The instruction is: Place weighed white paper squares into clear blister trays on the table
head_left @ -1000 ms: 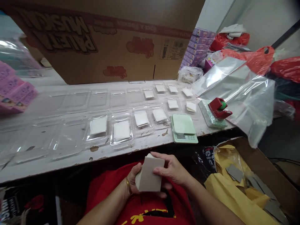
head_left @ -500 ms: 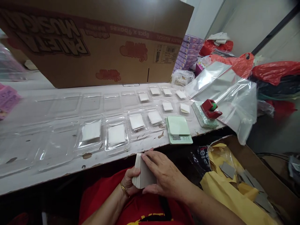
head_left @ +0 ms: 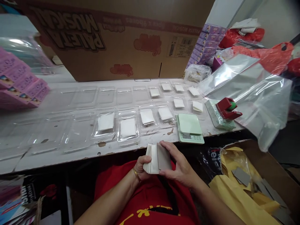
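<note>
A stack of white cards (head_left: pixel 153 164) is gripped by my left hand (head_left: pixel 142 165), held over my lap just off the table's front edge. My right hand (head_left: pixel 179 165) holds a grey cardboard piece (head_left: pixel 164 158) by its top and bottom edges, slid partly off the right side of the stack. On the table, clear plastic trays (head_left: pixel 126 142) stand in two rows, several of them with white card stacks (head_left: pixel 128 127) inside. Nearest to my hands on the table is a pale green digital scale (head_left: pixel 189 125).
A large cardboard box (head_left: pixel 122 47) stands at the back. Pink boxes (head_left: pixel 23 81) are piled at left. A red tape dispenser (head_left: pixel 227 109) sits on a packet beside clear plastic sheets (head_left: pixel 253 90). Below right, a carton holds yellow envelopes (head_left: pixel 234 193) and grey cardboard pieces.
My right hand has pulled the grey cardboard rightwards, uncovering a white card face. The view has turned left, bringing the pink boxes further in.
</note>
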Motion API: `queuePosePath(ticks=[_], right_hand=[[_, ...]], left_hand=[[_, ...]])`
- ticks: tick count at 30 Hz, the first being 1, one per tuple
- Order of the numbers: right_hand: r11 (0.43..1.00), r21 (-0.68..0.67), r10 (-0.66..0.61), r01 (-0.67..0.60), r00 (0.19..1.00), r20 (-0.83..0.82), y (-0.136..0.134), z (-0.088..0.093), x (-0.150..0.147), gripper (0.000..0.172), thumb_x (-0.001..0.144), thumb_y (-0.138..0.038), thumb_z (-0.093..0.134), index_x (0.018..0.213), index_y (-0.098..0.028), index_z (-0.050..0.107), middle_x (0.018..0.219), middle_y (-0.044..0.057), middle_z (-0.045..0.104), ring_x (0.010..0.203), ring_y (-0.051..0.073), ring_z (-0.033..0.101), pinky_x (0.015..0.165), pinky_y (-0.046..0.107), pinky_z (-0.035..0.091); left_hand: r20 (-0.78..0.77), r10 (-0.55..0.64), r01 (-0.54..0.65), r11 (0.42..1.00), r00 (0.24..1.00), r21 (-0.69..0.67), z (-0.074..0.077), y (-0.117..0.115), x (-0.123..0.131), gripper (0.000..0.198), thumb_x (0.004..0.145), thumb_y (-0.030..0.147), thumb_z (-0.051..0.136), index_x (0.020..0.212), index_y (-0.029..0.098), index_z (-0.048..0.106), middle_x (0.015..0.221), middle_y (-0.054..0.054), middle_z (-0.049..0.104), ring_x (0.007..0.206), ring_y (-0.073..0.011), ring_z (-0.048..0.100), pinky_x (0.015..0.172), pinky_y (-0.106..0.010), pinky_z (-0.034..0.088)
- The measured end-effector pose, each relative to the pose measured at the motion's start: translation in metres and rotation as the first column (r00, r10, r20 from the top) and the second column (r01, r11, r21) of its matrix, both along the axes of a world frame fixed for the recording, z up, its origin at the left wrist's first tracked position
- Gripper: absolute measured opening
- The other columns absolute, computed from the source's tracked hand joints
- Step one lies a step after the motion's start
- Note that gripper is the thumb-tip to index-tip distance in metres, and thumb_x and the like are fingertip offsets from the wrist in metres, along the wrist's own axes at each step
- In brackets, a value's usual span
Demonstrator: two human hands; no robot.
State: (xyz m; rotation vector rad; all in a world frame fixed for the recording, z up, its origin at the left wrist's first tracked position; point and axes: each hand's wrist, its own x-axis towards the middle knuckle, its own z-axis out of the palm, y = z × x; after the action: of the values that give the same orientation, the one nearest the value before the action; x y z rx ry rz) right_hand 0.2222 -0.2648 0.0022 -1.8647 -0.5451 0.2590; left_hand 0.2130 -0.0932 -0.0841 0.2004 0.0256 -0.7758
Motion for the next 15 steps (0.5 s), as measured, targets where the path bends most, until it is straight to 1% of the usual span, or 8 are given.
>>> queuePosePath(ticks=[2,3,5,7,9,11,13,15], right_hand=[[0.979,0.196,-0.022,0.056,0.985,-0.172,-0.004,-0.003,0.0,0.073,0.067,-0.047,0.066,0.13,-0.024,0.037,0.134,0.008,0.038,0.124,0.025,0.034,0.104,0.041,0.026],[0.949,0.298,-0.022,0.101,0.966,-0.258,-0.006,-0.005,0.001,0.074,0.067,-0.049,0.065,0.13,-0.023,0.036,0.133,0.009,0.04,0.124,0.025,0.035,0.104,0.041,0.027],[0.86,0.46,-0.024,0.221,0.918,-0.396,-0.012,-0.007,0.001,0.075,0.067,-0.054,0.062,0.129,-0.022,0.037,0.131,0.01,0.043,0.122,0.026,0.038,0.103,0.042,0.028],[0.765,0.546,-0.034,0.34,0.869,-0.494,-0.017,-0.009,0.0,0.068,0.072,-0.056,0.055,0.128,-0.021,0.039,0.129,0.01,0.046,0.119,0.027,0.041,0.102,0.043,0.029],[0.687,0.585,-0.031,0.431,0.822,-0.569,-0.021,-0.01,0.0,0.06,0.079,-0.057,0.042,0.127,-0.021,0.041,0.125,0.011,0.049,0.116,0.026,0.045,0.102,0.044,0.029],[0.642,0.597,-0.022,0.481,0.79,-0.613,-0.026,-0.013,-0.001,0.059,0.083,-0.058,0.03,0.126,-0.02,0.041,0.123,0.012,0.052,0.112,0.026,0.049,0.1,0.047,0.031],[0.645,0.571,-0.074,0.508,0.785,-0.615,-0.04,-0.016,-0.003,0.062,0.083,-0.06,0.025,0.127,-0.019,0.04,0.123,0.013,0.051,0.109,0.027,0.051,0.098,0.049,0.033],[0.691,0.467,-0.247,0.552,0.787,-0.565,-0.074,-0.022,-0.006,0.065,0.082,-0.061,0.024,0.129,-0.019,0.038,0.124,0.013,0.05,0.109,0.028,0.051,0.096,0.049,0.035]], left_hand=[[0.004,-0.028,0.028,1.0,1.0,-0.005,0.002,0.0,0.002,0.06,0.064,0.024,0.055,0.119,0.003,0.046,0.097,-0.014,0.066,0.096,-0.0281,0.058,0.089,-0.04,0.036],[0.004,-0.043,0.043,0.999,0.999,-0.01,0.004,-0.001,0.003,0.062,0.063,0.025,0.056,0.121,0.004,0.044,0.1,-0.015,0.065,0.096,-0.0282,0.057,0.088,-0.041,0.036],[0.001,-0.039,0.039,0.999,0.999,-0.026,0.012,-0.004,0.005,0.071,0.061,0.024,0.057,0.127,0.01,0.038,0.112,-0.014,0.059,0.101,-0.0277,0.054,0.089,-0.041,0.035],[-0.003,-0.012,0.012,0.999,1.0,-0.046,0.022,-0.009,0.007,0.08,0.058,0.022,0.057,0.133,0.019,0.029,0.127,-0.01,0.048,0.107,-0.0263,0.05,0.09,-0.04,0.035],[0.006,-0.005,0.006,0.998,1.0,-0.06,0.03,-0.013,0.01,0.088,0.056,0.02,0.058,0.136,0.026,0.022,0.134,-0.007,0.04,0.109,-0.0249,0.048,0.088,-0.039,0.036],[0.035,-0.043,0.044,0.998,0.998,-0.051,0.034,-0.015,0.013,0.09,0.057,0.021,0.058,0.137,0.029,0.017,0.132,-0.008,0.042,0.103,-0.0244,0.052,0.084,-0.039,0.039],[0.071,-0.077,0.079,0.997,0.994,-0.022,0.035,-0.014,0.015,0.091,0.058,0.024,0.058,0.137,0.031,0.014,0.121,-0.009,0.049,0.094,-0.0244,0.056,0.081,-0.039,0.041],[0.099,-0.099,0.099,0.995,0.99,0.012,0.032,-0.012,0.016,0.092,0.059,0.026,0.058,0.138,0.031,0.011,0.11,-0.009,0.054,0.089,-0.0251,0.058,0.078,-0.04,0.042]])
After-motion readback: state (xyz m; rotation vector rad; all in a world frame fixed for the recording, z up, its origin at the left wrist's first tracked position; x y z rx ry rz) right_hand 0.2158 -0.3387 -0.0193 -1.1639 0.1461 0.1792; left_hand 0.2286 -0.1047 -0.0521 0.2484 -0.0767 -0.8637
